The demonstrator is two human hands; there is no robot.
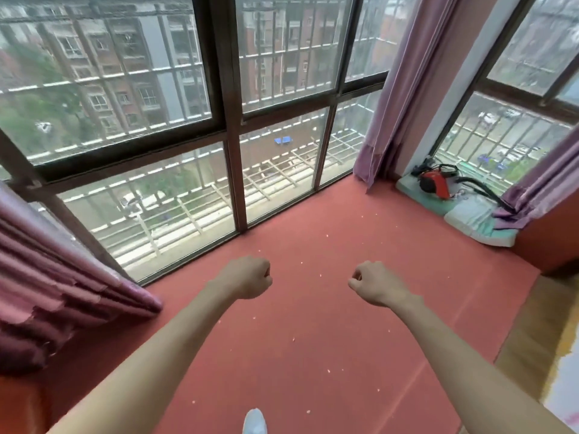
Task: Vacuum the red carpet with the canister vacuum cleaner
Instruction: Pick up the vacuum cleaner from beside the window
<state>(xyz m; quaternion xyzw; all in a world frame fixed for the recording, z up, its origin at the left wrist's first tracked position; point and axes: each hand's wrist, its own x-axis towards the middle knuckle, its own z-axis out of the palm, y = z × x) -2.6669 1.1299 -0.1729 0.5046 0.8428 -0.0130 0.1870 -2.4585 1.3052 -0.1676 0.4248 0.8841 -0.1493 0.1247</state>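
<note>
Fingers were curled into fists on both the left hand (247, 277) and the right hand (377, 283), gripping nothing, both held out above the red carpet (313, 364). Pale crumbs (294, 339) lay scattered across it, so by my reading no vacuuming had begun. The red canister vacuum cleaner (434, 183) sat well apart in the far right corner, on pale cushions (470, 216) by the window, its black hose (484, 187) trailing right. Fetching it was not yet done.

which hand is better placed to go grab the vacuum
Right, likely. The red canister vacuum cleaner sits in the far right corner, nearer the right hand; the left hand would have to cross over. Both hold nothing.
</note>
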